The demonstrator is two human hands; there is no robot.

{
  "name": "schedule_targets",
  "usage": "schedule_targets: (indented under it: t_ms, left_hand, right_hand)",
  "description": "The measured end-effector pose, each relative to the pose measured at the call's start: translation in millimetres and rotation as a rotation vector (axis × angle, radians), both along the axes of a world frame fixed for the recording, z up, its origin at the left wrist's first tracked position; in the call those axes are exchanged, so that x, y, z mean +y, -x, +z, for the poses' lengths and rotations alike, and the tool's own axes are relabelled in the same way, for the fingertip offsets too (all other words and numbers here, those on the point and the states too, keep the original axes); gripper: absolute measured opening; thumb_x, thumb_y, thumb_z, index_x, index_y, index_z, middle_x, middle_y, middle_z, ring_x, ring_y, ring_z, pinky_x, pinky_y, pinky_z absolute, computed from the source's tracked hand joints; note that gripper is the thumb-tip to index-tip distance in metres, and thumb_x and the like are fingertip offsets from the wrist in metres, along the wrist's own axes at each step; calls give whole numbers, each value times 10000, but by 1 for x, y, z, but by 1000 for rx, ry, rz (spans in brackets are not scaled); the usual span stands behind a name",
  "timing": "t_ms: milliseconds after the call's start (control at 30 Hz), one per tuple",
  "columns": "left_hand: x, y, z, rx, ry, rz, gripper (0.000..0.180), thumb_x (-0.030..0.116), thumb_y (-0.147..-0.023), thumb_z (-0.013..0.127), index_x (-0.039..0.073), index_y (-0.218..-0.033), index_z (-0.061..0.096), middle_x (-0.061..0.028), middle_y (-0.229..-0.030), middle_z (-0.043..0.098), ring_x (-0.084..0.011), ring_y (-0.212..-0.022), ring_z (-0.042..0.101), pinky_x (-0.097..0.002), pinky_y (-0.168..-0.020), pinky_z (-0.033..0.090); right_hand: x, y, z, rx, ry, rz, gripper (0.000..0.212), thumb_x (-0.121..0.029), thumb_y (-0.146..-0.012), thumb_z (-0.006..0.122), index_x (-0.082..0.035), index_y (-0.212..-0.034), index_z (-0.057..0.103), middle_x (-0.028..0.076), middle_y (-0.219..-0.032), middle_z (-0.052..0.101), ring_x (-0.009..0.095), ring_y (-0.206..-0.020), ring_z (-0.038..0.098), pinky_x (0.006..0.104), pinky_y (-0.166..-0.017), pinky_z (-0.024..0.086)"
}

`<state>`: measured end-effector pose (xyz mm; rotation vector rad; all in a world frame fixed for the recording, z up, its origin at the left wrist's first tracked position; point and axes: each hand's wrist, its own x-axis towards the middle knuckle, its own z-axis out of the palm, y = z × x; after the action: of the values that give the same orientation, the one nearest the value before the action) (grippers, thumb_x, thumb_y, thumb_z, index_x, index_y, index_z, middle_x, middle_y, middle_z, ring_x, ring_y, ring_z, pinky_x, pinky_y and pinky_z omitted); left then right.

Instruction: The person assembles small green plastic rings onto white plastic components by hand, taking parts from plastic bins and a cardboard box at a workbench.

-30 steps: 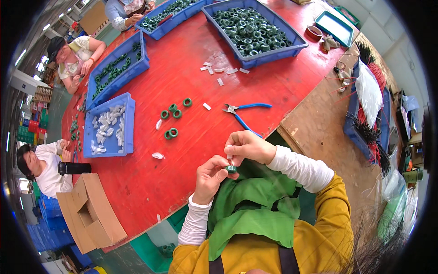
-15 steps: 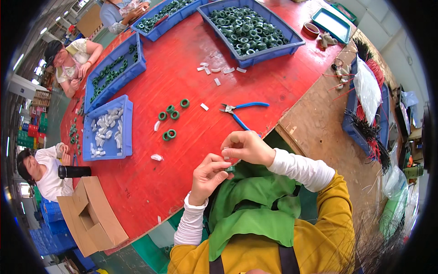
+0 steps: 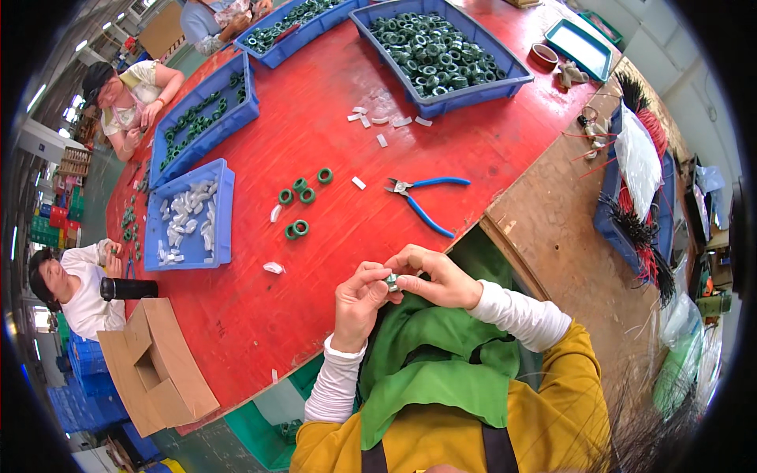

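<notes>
My left hand (image 3: pixel 359 309) is closed, pinching a small green ring (image 3: pixel 392 281) above the green apron at the table's edge. My right hand (image 3: pixel 441 280) is closed on the same ring from the other side, thumb and fingertips meeting the left ones. Something whitish shows at the ring, partly hidden by the fingers. Beyond my hands lie several loose green rings (image 3: pixel 307 195) on the red table (image 3: pixel 339 229). Small white pieces (image 3: pixel 359 183) are scattered near them. Cutting pliers (image 3: pixel 400 188) with blue handles rest spread apart to the right.
A blue tray (image 3: pixel 230 229) of white pieces stands at the left. Blue trays of green rings (image 3: pixel 441 55) stand farther back. An opened cardboard box (image 3: pixel 185 355) is at the lower left. Wire bundles (image 3: pixel 650 130) fill a crate at the right. Other people sit along the far left side.
My right hand has come down and left, from above the ring to gripping it. My left hand has lifted the ring slightly. The whole view has shifted a little.
</notes>
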<state>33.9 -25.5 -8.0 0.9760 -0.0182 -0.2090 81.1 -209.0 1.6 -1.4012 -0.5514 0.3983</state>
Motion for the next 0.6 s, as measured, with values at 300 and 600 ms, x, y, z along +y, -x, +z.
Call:
schedule_targets:
  t_ms: [300, 600]
  left_hand:
    - [-3, 2, -5, 170, 77, 92, 229, 114, -930, 585, 8, -1132, 604, -95, -939, 679, -182, -817, 662, -321, -718, 572]
    - [-10, 1, 0, 114, 78, 99, 196, 73, -939, 560, -13, -1109, 604, -125, -985, 665, -197, -877, 665, -327, -761, 573]
  right_hand:
    - [-1, 2, 7, -377, 254, -264, 236, -68, -787, 709, -7, -990, 606, 103, -941, 597, 215, -802, 619, 324, -686, 512]
    - [4, -7, 17, -789, 262, -254, 371, -129, -652, 759, -64, -981, 603, 75, -964, 583, 259, -822, 582, 351, -701, 496]
